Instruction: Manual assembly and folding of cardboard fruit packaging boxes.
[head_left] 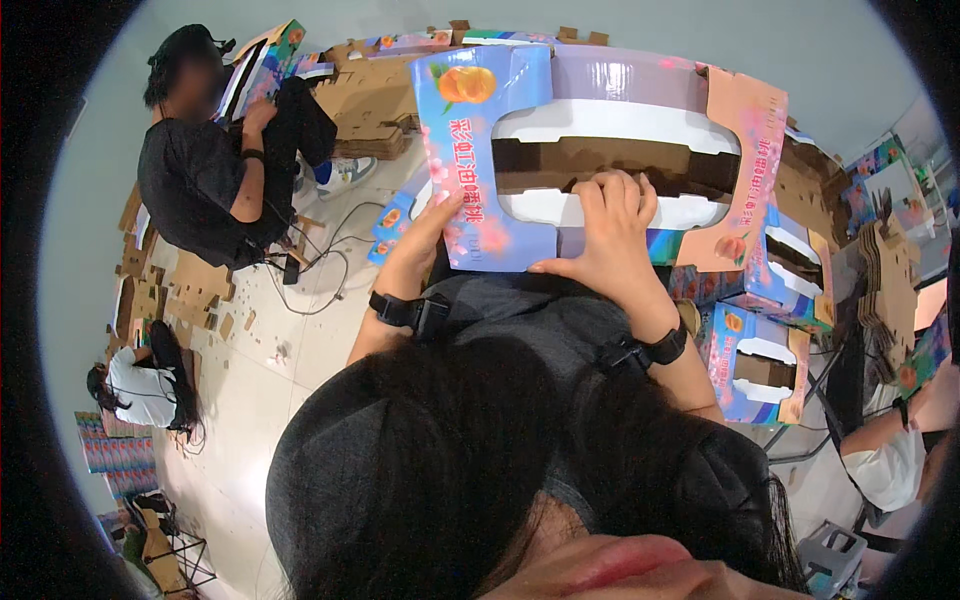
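Printed fruit carton (600, 150) is held up before the body; left hand (425, 240) is clamped on its blue side panel, right hand (612, 235) gripped over the cut-out's lower edge; hands well apart. Panels are best kept square, creases pressed firmly; finished cartons (762, 350) just right of the right hand.

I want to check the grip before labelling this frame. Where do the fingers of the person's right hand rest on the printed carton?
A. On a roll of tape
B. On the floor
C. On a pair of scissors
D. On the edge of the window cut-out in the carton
D: the right hand curls its fingers over the lower edge of the white-rimmed window cut-out in the printed carton, while the left hand holds the carton's left blue panel.
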